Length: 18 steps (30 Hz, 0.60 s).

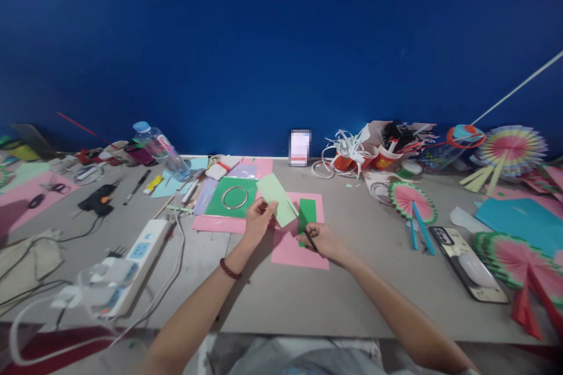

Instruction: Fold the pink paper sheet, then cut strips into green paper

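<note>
My left hand pinches the lower left edge of a pale green sheet of paper, which is tilted above the table. In my right hand is a slim black-handled tool, apparently scissors seen edge-on. Its tip meets the right edge of the pale green sheet, where a narrow strip seems to part from it. The fingers partly hide the handles. Below both hands lies a pink sheet with a dark green paper strip on it.
A metal ring lies on a green packet to the left. Farther left are a power strip with cables, a glue gun and a leaning bottle. Paper fans, a phone and red cups stand or lie right.
</note>
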### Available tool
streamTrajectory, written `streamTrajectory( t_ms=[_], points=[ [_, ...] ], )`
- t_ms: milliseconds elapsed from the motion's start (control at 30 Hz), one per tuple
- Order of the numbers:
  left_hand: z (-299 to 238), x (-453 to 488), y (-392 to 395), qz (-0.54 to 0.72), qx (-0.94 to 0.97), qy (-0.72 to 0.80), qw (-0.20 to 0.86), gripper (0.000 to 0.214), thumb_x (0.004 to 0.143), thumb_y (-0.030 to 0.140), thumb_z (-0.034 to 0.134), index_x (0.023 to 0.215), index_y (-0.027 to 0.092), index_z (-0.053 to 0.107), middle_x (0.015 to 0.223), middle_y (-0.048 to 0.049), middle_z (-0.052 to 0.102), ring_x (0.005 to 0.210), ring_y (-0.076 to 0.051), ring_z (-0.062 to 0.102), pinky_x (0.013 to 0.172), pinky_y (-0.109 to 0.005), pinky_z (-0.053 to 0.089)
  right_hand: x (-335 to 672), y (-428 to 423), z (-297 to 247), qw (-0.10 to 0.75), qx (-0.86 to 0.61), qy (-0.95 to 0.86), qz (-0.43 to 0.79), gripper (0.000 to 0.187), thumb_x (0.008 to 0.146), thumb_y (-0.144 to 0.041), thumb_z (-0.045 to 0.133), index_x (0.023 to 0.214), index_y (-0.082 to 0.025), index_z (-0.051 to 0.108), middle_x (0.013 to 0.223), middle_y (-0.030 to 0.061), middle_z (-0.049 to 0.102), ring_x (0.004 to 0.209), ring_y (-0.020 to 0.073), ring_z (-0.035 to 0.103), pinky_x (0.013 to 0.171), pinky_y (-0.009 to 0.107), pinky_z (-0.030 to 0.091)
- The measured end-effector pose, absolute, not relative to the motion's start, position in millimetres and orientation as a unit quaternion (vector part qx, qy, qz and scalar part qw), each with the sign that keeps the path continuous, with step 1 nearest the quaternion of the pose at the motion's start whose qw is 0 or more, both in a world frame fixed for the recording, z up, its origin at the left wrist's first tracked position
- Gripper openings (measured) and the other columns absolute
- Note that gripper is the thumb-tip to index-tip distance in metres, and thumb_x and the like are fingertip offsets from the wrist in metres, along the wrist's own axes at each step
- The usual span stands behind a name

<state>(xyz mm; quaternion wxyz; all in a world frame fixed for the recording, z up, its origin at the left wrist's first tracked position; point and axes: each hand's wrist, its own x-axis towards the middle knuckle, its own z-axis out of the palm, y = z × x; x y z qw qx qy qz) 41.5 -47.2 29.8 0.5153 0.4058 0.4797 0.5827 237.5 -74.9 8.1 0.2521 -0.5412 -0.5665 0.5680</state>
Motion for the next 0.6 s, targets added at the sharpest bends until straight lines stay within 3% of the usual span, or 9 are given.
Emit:
streamTrajectory(
  t_ms=[300, 400, 500, 567, 600],
  points=[
    [29.2, 40.6, -47.3, 0.581, 0.409, 0.478, 0.516, 0.035, 0.068, 0.048, 0.073, 0.07, 0.017, 0.058, 0.054, 0.0044, 0.055, 0.042, -0.009, 0.052, 0.04, -0.02, 0.045, 237.4, -75.0, 8.6, 0.253, -0.543, -0.572, 0.559, 0.045, 0.066, -0.048, 0.075, 0.059, -0.021, 0.039, 0.045, -0.0087, 0.043, 0.035, 0.0049, 0.031, 0.031, 0.018, 0.02],
    [28.1, 37.2, -45.6, 0.591, 0.419, 0.47, 0.505, 0.041, 0.067, 0.055, 0.072, 0.067, 0.017, 0.057, 0.053, 0.0032, 0.055, 0.043, -0.008, 0.051, 0.041, -0.019, 0.042, 237.6, -74.8, 8.3, 0.253, -0.536, -0.571, 0.569, 0.045, 0.067, -0.051, 0.073, 0.061, -0.022, 0.038, 0.046, -0.0082, 0.045, 0.035, 0.0053, 0.031, 0.031, 0.018, 0.019],
    [26.7, 32.7, -39.8, 0.589, 0.419, 0.448, 0.526, 0.055, 0.074, 0.072, 0.05, 0.07, 0.017, 0.057, 0.055, -0.0007, 0.058, 0.044, -0.011, 0.053, 0.043, -0.023, 0.044, 237.8, -74.9, 9.3, 0.266, -0.522, -0.565, 0.58, 0.049, 0.065, -0.052, 0.074, 0.06, -0.022, 0.036, 0.045, -0.0089, 0.041, 0.037, 0.0052, 0.032, 0.034, 0.018, 0.019],
    [26.3, 31.6, -32.1, 0.588, 0.412, 0.448, 0.533, 0.057, 0.081, 0.071, 0.037, 0.075, 0.018, 0.056, 0.059, -0.0019, 0.059, 0.046, -0.012, 0.055, 0.046, -0.024, 0.046, 237.9, -75.8, 12.8, 0.279, -0.512, -0.556, 0.592, 0.051, 0.063, -0.052, 0.076, 0.06, -0.022, 0.035, 0.045, -0.0098, 0.037, 0.04, 0.0053, 0.033, 0.036, 0.017, 0.022],
    [26.5, 32.0, -26.9, 0.585, 0.414, 0.459, 0.525, 0.051, 0.083, 0.065, 0.038, 0.077, 0.018, 0.055, 0.06, -0.001, 0.058, 0.047, -0.012, 0.055, 0.047, -0.023, 0.046, 238.0, -76.7, 15.7, 0.284, -0.508, -0.551, 0.598, 0.051, 0.062, -0.051, 0.077, 0.06, -0.021, 0.035, 0.046, -0.0101, 0.035, 0.041, 0.0054, 0.033, 0.038, 0.017, 0.023]
  ],
)
